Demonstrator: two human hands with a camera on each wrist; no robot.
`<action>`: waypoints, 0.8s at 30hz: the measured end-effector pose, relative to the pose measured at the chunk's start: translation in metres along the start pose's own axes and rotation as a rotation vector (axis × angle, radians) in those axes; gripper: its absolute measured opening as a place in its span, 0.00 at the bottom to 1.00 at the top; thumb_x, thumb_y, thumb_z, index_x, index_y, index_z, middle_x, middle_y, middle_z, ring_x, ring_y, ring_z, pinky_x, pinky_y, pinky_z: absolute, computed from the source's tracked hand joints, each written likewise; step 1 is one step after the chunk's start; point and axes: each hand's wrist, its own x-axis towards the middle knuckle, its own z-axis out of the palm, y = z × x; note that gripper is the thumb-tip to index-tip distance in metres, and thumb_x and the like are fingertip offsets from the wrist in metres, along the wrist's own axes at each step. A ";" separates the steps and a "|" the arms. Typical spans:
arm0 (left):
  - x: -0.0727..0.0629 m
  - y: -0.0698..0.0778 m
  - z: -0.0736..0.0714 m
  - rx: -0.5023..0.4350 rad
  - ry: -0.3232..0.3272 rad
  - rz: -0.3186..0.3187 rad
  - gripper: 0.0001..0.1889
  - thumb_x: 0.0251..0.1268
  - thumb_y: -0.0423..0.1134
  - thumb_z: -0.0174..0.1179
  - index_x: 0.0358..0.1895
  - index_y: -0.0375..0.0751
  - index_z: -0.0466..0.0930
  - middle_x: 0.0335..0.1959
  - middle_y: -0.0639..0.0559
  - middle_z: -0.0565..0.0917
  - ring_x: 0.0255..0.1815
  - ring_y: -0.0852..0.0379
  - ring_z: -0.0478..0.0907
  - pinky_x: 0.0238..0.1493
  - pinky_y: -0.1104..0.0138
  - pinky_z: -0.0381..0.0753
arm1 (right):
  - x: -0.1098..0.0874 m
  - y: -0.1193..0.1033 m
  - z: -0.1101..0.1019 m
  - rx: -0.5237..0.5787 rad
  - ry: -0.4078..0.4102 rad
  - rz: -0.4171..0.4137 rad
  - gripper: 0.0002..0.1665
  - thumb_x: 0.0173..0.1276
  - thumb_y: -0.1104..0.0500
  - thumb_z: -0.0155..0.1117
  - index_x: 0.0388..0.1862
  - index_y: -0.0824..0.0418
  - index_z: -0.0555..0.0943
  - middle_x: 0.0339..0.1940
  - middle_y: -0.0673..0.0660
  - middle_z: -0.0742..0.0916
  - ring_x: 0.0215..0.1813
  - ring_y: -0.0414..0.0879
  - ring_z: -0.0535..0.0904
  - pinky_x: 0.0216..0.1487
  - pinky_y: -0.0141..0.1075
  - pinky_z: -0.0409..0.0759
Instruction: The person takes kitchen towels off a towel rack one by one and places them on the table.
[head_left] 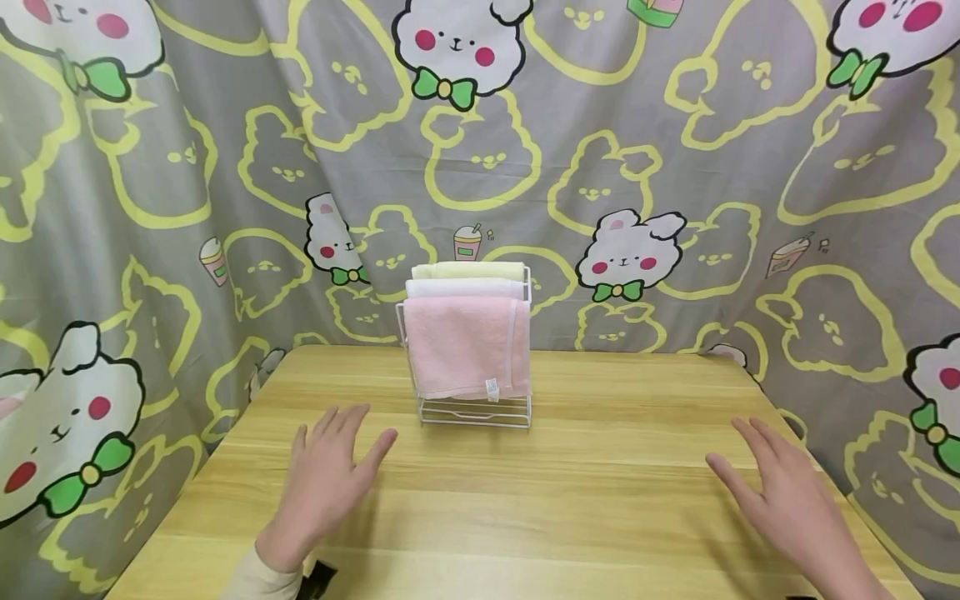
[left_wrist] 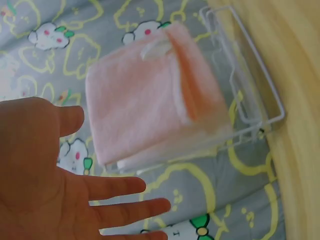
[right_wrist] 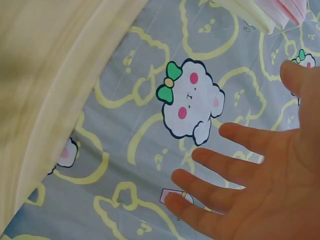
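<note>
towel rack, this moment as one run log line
rack: standing on table; pink towel: hung front; white towel: hung middle; yellow towel: hung back; left grip: empty, nearer rack; right grip: empty

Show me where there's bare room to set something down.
Widest: the yellow wooden tabletop between the white wire rack and the right grip. Smaller: between the left grip and the grey cartoon-print curtain. Crowded: the rack, draped with folded pink, white and pale yellow towels.
</note>
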 end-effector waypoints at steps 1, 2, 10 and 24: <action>0.003 -0.002 -0.002 -0.015 0.019 0.008 0.38 0.77 0.66 0.47 0.69 0.34 0.73 0.68 0.34 0.77 0.72 0.30 0.67 0.70 0.28 0.53 | 0.001 -0.001 -0.001 0.014 0.016 -0.006 0.44 0.77 0.39 0.58 0.74 0.72 0.65 0.70 0.82 0.67 0.66 0.82 0.62 0.59 0.74 0.60; 0.006 -0.003 -0.004 -0.029 0.040 0.017 0.37 0.77 0.65 0.48 0.68 0.33 0.75 0.66 0.34 0.78 0.70 0.30 0.70 0.69 0.30 0.57 | 0.001 -0.002 -0.001 0.027 0.036 -0.016 0.43 0.77 0.40 0.60 0.73 0.72 0.66 0.70 0.81 0.68 0.66 0.81 0.62 0.60 0.74 0.60; 0.029 -0.009 -0.019 -0.190 0.128 0.022 0.31 0.79 0.62 0.49 0.60 0.37 0.82 0.58 0.41 0.85 0.55 0.38 0.84 0.55 0.42 0.80 | 0.003 -0.014 -0.006 0.066 0.149 -0.054 0.36 0.75 0.43 0.64 0.66 0.70 0.73 0.65 0.74 0.75 0.63 0.74 0.68 0.57 0.67 0.64; 0.061 -0.007 -0.011 -0.468 0.245 -0.022 0.27 0.81 0.56 0.49 0.56 0.35 0.84 0.53 0.38 0.87 0.57 0.39 0.82 0.63 0.44 0.76 | 0.037 -0.068 -0.009 0.138 0.267 -0.195 0.35 0.71 0.49 0.70 0.68 0.67 0.73 0.62 0.72 0.79 0.62 0.71 0.72 0.57 0.64 0.68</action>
